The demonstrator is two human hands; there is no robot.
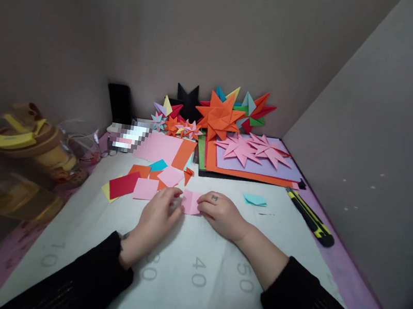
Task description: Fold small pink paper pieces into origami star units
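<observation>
A small pink paper square (191, 203) with a crease down its middle lies between my hands on the white mat. My right hand (223, 215) pinches its right edge, thumb hidden under the fingers. At the left edge, my left hand (157, 215) is curved with thumb and fingers apart; the thumb tip is at the paper's edge, and I cannot make out whether it touches. Just left of that hand lie loose squares: a pink one (145, 189), a red one (124, 185) and several others. A folded light-blue piece (255, 200) rests to the right of my right hand.
A yellow-black utility knife (311, 219) lies at the mat's right edge. Behind are stacked coloured sheets (251, 167), pink paper stars (239, 149) and an orange star (219, 115). At left stand a bottle (19, 195), a lidded cup (36, 140) and a black phone-like object (119, 102).
</observation>
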